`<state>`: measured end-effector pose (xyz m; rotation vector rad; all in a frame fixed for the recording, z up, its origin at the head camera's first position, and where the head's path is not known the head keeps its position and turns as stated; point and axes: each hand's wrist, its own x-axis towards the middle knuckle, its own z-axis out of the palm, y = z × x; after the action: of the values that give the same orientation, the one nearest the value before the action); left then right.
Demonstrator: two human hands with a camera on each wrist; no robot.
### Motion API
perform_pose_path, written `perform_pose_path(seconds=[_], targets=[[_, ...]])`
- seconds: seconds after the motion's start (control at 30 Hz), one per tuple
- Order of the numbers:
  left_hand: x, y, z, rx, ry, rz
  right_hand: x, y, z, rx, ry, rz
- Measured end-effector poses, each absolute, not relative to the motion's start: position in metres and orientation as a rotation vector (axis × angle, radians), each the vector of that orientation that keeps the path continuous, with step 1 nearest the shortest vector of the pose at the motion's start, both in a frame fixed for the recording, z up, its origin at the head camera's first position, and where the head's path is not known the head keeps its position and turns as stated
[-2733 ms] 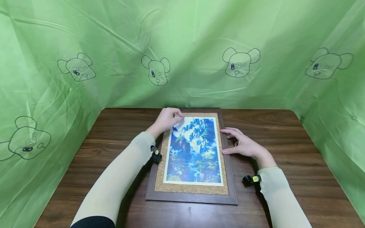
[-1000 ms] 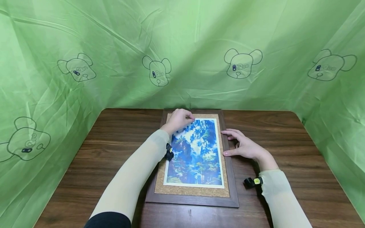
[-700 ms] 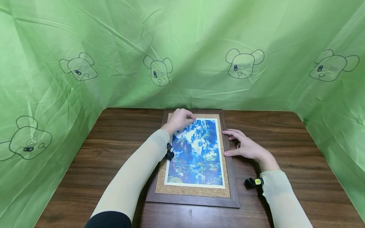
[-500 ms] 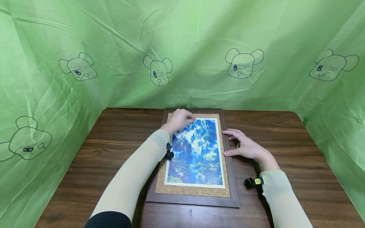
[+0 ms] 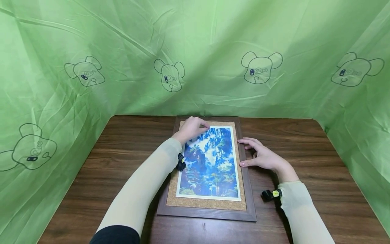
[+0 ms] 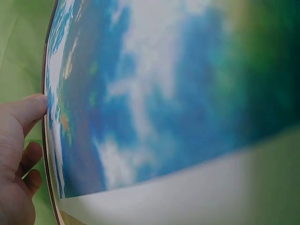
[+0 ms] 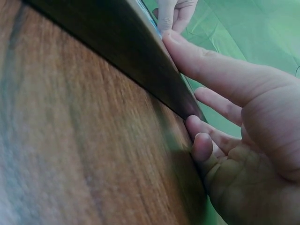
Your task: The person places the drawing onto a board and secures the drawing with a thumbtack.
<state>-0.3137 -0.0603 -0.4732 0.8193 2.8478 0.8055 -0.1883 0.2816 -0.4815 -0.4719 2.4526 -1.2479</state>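
Note:
A blue landscape print with a white border lies on a cork board inside a dark wooden frame. At the print's top edge, in the head view, the thumb and forefinger of my left hand come together; anything small between them is hidden. The left wrist view has one of this hand's fingertips against the print's far edge, the other fingers curled. My right hand rests on the frame's right side, thumb and fingers spread apart. In the right wrist view its fingertips touch the frame's outer side.
A dark wood-grain table carries the frame, whose far end sits near the table's back edge. Green fabric with bear-head outlines hangs behind and along both sides. Small black wrist cameras are worn at both wrists.
Since the oldest frame, my left hand has slid right along the print's top edge, from near its left corner. Over the last second both hands and the frame stay nearly still.

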Motion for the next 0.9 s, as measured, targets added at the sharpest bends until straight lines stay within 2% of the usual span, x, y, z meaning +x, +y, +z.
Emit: perform_pose_path(seconds=[0.57,0.9], targets=[[-0.3137,-0.0596,-0.471,0.783,2.836,0.771,-0.19,0.2822,-0.4853,-0.465,2.456,-1.253],[-0.3141,-0.057,-0.4709,0.872,2.903,0.605,-0.1903,0.2827,-0.4868,-0.457,2.462,-1.238]])
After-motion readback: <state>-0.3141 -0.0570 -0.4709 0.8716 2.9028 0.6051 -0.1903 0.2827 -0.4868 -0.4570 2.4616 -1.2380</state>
